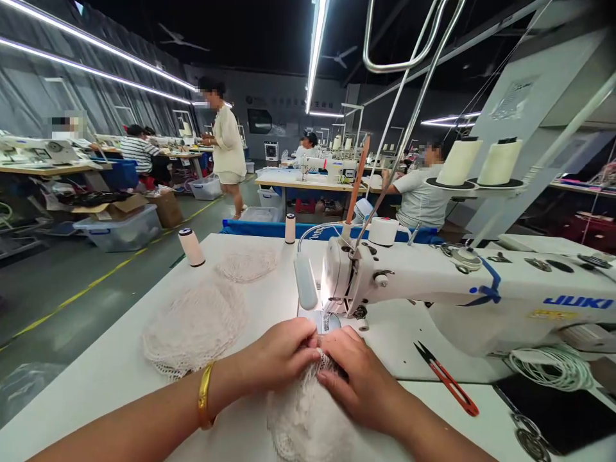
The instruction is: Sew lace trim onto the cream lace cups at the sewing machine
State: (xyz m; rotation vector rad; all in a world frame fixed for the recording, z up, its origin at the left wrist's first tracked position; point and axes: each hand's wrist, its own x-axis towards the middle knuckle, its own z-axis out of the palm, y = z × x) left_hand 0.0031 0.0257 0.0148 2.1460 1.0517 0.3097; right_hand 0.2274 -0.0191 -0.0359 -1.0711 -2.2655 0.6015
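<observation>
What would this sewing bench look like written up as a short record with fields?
Place: workshop, other people at distant tables
Machine: white sewing machine
Left hand: pressing lace fabric by the needle, gold bangle on wrist
Right hand: flat on the same fabric
Left of hands: pile of lace pieces, thread spool
Right of hands: red thread snips, coiled white cord
</observation>
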